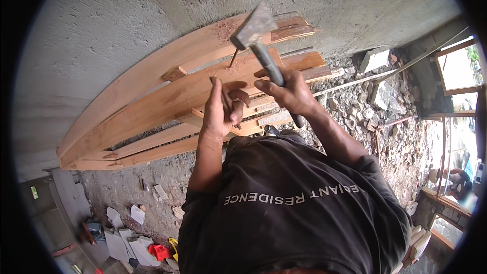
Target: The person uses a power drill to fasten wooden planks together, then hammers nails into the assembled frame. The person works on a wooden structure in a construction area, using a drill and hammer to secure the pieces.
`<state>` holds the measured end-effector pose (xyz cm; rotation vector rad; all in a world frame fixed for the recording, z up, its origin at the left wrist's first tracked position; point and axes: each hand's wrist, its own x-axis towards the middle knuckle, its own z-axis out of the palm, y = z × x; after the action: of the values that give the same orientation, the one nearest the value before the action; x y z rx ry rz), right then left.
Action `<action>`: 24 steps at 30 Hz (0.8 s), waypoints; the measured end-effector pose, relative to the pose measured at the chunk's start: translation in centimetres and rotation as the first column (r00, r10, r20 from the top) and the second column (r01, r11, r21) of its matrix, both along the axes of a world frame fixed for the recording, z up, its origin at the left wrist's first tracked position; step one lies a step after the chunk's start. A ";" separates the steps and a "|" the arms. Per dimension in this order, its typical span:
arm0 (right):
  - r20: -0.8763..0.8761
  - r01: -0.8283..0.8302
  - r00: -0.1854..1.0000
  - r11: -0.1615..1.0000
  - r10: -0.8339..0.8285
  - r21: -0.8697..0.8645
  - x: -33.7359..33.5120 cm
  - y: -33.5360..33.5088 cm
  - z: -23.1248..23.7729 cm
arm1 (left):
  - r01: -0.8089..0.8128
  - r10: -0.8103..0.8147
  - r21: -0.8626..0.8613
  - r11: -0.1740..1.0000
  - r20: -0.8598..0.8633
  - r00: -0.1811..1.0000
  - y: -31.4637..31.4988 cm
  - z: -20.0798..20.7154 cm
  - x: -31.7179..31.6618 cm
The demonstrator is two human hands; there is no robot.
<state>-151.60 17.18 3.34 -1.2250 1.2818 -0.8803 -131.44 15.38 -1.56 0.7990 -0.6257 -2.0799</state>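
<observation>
My right hand [294, 91] is closed around the dark handle of a hammer [253, 25]. The hammer's grey metal head is raised over a wooden frame [167, 95] of long planks. Just below the head, a thin brown peg [234, 58] stands up from a plank, with its lower end at the wood; I cannot tell whether it is a nail or a dowel. Lower down, my left hand [218, 114] has its fingers curled around thin brown rods [227, 100], partly hidden by the fingers. That hand is over the frame's near planks.
A rough concrete wall [127, 30] rises behind the frame. Rubble [355, 94] covers the ground at right, with a long pale strip [355, 82] across it. Broken tiles [127, 246] and a red item [160, 252] lie at lower left. Window frames [459, 66] stand at far right.
</observation>
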 end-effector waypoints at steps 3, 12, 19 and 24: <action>-0.012 -0.054 0.999 0.997 0.053 -0.063 0.6 -0.7 -1.3 | 0.113 -0.104 -0.067 0.991 0.134 0.986 0.7 -0.8 -0.7; 0.223 -0.258 0.945 0.965 0.241 0.050 -0.2 0.9 -3.0 | 0.291 -0.267 -0.100 0.952 0.202 0.942 2.9 -1.7 -2.5; 0.109 0.003 0.994 0.999 0.003 -0.051 -0.8 1.0 -3.9 | 0.352 -0.166 -0.359 0.864 0.457 0.874 2.8 -2.6 -1.2; 0.084 0.044 0.996 0.996 -0.038 -0.075 -0.6 0.5 -2.6 | 0.638 0.052 -0.485 0.598 0.818 0.573 1.0 1.1 -1.6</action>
<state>-152.25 17.66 0.70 -1.2130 1.2202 -1.0082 -133.04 16.42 -0.47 1.0889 -2.1374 -1.3733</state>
